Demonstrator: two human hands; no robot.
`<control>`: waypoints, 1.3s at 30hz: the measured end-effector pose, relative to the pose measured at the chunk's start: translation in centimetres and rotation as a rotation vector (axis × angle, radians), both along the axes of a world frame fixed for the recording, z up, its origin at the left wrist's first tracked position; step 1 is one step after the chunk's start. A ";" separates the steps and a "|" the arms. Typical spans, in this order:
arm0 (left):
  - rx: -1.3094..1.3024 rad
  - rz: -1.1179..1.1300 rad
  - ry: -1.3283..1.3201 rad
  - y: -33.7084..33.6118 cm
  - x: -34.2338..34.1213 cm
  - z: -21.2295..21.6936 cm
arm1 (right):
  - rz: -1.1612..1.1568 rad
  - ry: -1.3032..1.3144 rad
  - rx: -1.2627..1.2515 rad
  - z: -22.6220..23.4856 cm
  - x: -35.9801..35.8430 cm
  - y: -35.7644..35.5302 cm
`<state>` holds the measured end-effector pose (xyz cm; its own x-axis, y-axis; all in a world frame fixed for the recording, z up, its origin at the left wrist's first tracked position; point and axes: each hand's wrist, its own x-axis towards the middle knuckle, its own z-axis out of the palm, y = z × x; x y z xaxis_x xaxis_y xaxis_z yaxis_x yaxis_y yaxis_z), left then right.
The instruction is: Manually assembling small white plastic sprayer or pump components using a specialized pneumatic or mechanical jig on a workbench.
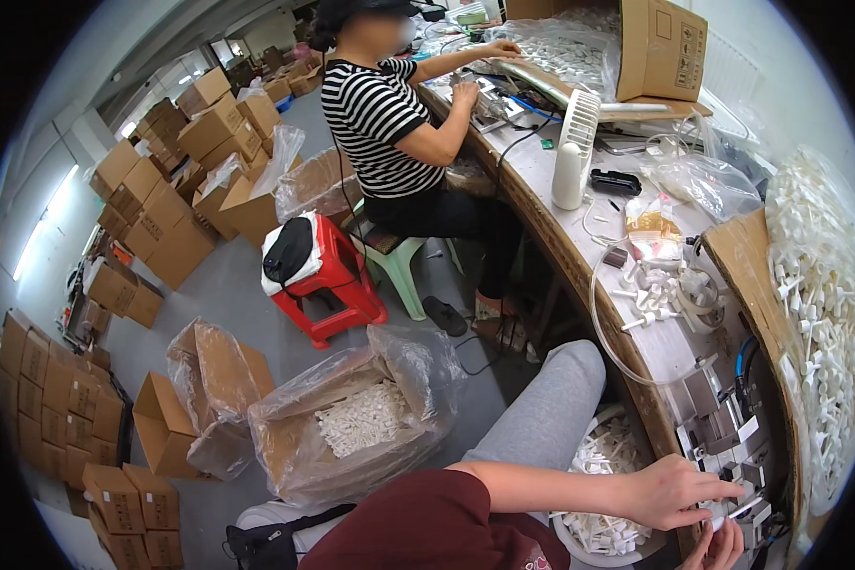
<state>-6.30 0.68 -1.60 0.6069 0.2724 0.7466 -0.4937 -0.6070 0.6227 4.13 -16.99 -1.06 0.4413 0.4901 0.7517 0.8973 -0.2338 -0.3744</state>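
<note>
My left hand (pixel 673 491) reaches over the metal fixture (pixel 722 427) at the bench's near end. Its index finger is stretched toward the metal blocks and its thumb stands apart, close to a small white plastic part (pixel 717 523). Pinched in the fingertips of my right hand (pixel 719 547), at the lower edge, is that white part; its exact shape is partly hidden. A thin white plastic piece (pixel 749 507) lies at the fixture beside my fingers. Below my left forearm, a tub of white plastic parts (pixel 603 456) stands by my leg.
A large bag of white parts (pixel 812 332) lines the right side behind a cardboard flap (pixel 746 275). On the bench stand a white fan (pixel 572 152) and loose white parts (pixel 651 293). A co-worker (pixel 389 133) sits farther along. Lined cartons (pixel 351 427) and a red stool (pixel 318 275) occupy the floor.
</note>
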 end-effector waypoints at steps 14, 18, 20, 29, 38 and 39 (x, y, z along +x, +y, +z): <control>0.209 0.179 -0.071 6.2 10.5 6.4 | -0.087 0.299 -0.009 -0.2 0.3 1.5; 0.332 0.241 -0.037 6.9 14.5 7.3 | -0.039 0.209 -0.112 -0.3 1.4 1.7; 0.380 0.268 -0.023 7.0 16.4 7.3 | -0.077 0.050 -0.228 -0.7 1.9 1.7; 0.507 0.301 0.301 7.6 20.5 7.4 | -0.171 -0.218 -0.488 0.2 2.5 3.2; 0.107 0.060 0.445 8.6 20.5 9.8 | -0.159 -0.187 -0.542 0.2 2.8 3.4; 0.010 0.003 0.475 8.5 19.9 10.4 | -0.151 -0.185 -0.548 0.3 2.8 3.5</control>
